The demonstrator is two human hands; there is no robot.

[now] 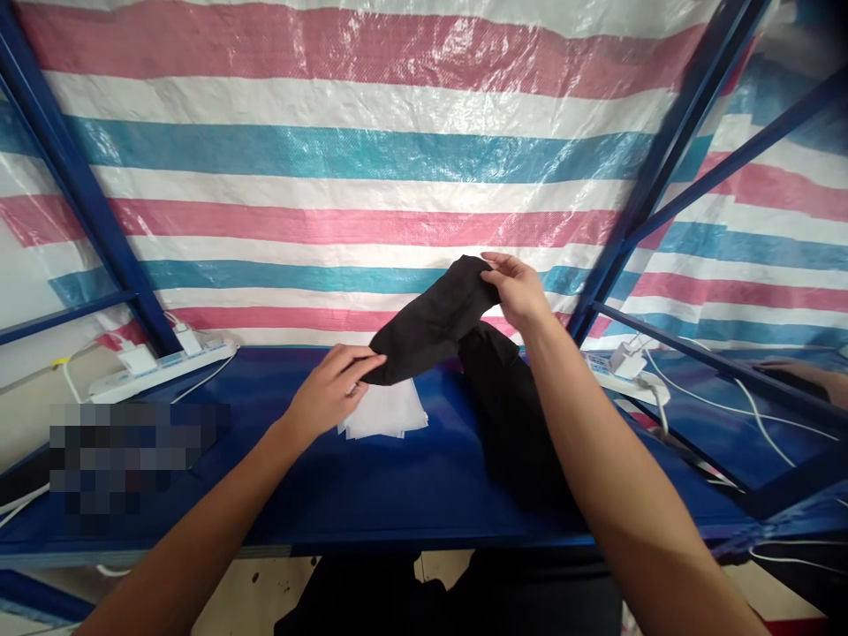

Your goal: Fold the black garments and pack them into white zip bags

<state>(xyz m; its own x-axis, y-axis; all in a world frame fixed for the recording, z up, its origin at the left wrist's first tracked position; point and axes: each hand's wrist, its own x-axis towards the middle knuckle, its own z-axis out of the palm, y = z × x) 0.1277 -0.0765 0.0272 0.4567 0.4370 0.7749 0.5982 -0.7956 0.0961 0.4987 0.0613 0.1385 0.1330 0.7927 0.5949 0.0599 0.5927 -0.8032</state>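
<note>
A folded black cloth [430, 322] is stretched in the air between my two hands above the blue shelf [371, 486]. My left hand [331, 389] pinches its lower end, just over a small stack of clear plastic bags [390, 413]. My right hand [520, 287] grips its upper end, raised higher and farther back. A pile of more black cloth [510, 415] lies on the shelf under my right forearm.
A white power strip [159, 367] lies at the back left of the shelf, another with a plug [626, 371] at the right. Blue metal posts [79, 177] frame a striped tarp behind. Another person's hand [805, 375] shows at far right.
</note>
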